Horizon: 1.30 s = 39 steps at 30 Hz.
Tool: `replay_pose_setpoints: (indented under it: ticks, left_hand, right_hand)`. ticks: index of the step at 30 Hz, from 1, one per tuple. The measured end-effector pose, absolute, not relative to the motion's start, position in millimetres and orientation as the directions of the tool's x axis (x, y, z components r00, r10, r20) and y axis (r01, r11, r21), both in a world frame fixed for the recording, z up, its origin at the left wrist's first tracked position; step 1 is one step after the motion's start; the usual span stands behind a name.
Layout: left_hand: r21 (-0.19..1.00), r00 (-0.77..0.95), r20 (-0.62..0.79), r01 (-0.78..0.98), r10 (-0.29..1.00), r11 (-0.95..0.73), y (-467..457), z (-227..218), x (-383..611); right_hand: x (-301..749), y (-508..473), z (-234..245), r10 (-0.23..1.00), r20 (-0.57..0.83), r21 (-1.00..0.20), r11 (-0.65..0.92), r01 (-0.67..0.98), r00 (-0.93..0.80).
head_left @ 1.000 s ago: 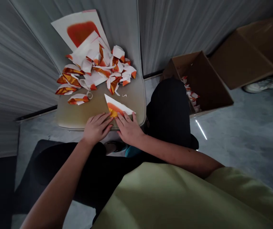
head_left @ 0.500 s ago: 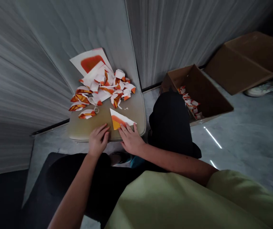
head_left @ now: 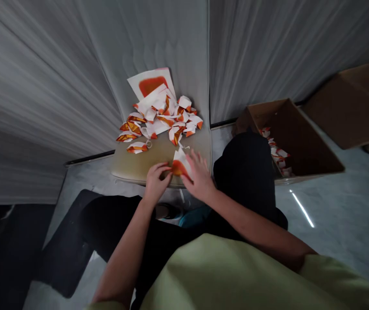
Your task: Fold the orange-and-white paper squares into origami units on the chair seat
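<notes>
A folded sheet of joss paper (head_left: pixel 178 167), white with an orange and gold patch, lies near the front edge of the padded chair seat (head_left: pixel 129 165). My left hand (head_left: pixel 156 183) pinches its left corner between thumb and fingertips. Over the paper's right side is my right hand (head_left: pixel 201 180), fingers stretched out and somewhat blurred, its thumb by the lower edge. Behind them sits a pile of folded paper ingots (head_left: pixel 163 118), white with orange and gold. One ingot (head_left: pixel 137 147) rests apart at the front left of the pile.
Flat joss sheets (head_left: pixel 153 86) lean at the back of the seat. To the right, an open cardboard box (head_left: pixel 313 150) on the floor holds several folded ingots (head_left: pixel 279 155). Another piece of cardboard (head_left: pixel 355 107) stands beyond it. My knee (head_left: pixel 247 168) is between seat and box.
The view has shifted, so the seat appears farther right. My left hand has come to the paper's left corner and taken hold. My right hand's fingers have lifted and spread; the paper has turned.
</notes>
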<state>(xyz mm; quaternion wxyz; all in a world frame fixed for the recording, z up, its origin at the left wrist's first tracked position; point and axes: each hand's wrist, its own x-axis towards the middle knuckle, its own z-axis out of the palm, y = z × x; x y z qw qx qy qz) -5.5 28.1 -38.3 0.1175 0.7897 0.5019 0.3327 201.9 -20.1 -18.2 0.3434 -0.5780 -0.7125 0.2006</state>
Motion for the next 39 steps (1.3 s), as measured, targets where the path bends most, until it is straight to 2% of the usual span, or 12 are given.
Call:
replay_pose_setpoints:
  ticks: [2, 4, 6, 8, 14, 18, 21, 25, 29, 33, 36, 39]
  left_hand:
    - [0.535, 0.314, 0.39, 0.688, 0.866, -0.491, 24.7, -38.6, -3.2]
    - [0.533, 0.353, 0.368, 0.679, 0.86, -0.506, 21.2, -36.9, 0.3]
    - [0.509, 0.383, 0.351, 0.688, 0.854, -0.518, 16.9, -31.8, 4.1]
    - [0.462, 0.418, 0.336, 0.708, 0.844, -0.534, 10.4, -23.8, 7.5]
    - [0.3, 0.547, 0.286, 0.728, 0.786, -0.616, -14.8, -4.0, 11.1]
    - [0.244, 0.614, 0.24, 0.712, 0.752, -0.659, -16.2, 1.3, -0.9]
    - [0.228, 0.635, 0.223, 0.704, 0.739, -0.673, -12.3, 1.0, -16.0]
    - [0.239, 0.63, 0.228, 0.703, 0.742, -0.67, -11.2, -10.1, -28.9]
    - [0.278, 0.582, 0.253, 0.721, 0.773, -0.635, -12.7, -22.0, -28.0]
    - [0.359, 0.558, 0.214, 0.719, 0.802, -0.595, -16.0, -25.0, -24.4]
    - [0.409, 0.532, 0.203, 0.717, 0.822, -0.565, -21.3, -26.9, -21.7]
    - [0.41, 0.496, 0.231, 0.731, 0.837, -0.546, -27.1, -31.6, -16.5]
  right_hand:
    - [213.3, -11.7, -19.2, 0.958, 0.273, -0.728, 0.262, 0.633, -0.083]
    - [220.5, -6.3, -22.1, 0.94, 0.285, -0.727, 0.34, 0.597, -0.189]
    - [223.1, -4.7, -25.5, 0.899, 0.299, -0.665, 0.436, 0.606, -0.32]
    - [222.7, -5.9, -28.4, 0.876, 0.301, -0.593, 0.482, 0.645, -0.378]
    - [221.1, -11.7, -30.0, 0.851, 0.279, -0.501, 0.524, 0.689, -0.444]
    - [228.8, -17.9, -29.7, 0.859, 0.234, -0.497, 0.508, 0.703, -0.455]
    - [237.2, -28.3, -36.4, 0.873, 0.268, -0.467, 0.487, 0.738, -0.407]
    - [241.4, -41.0, -49.7, 0.865, 0.299, -0.397, 0.496, 0.772, -0.403]
    - [234.5, -42.5, -56.0, 0.881, 0.328, -0.39, 0.454, 0.801, -0.34]
    - [231.1, -42.2, -57.4, 0.889, 0.341, -0.381, 0.429, 0.819, -0.307]
    - [237.6, -42.5, -55.6, 0.887, 0.309, -0.362, 0.444, 0.82, -0.344]
    - [248.9, -36.8, -47.9, 0.878, 0.224, -0.317, 0.475, 0.821, -0.422]
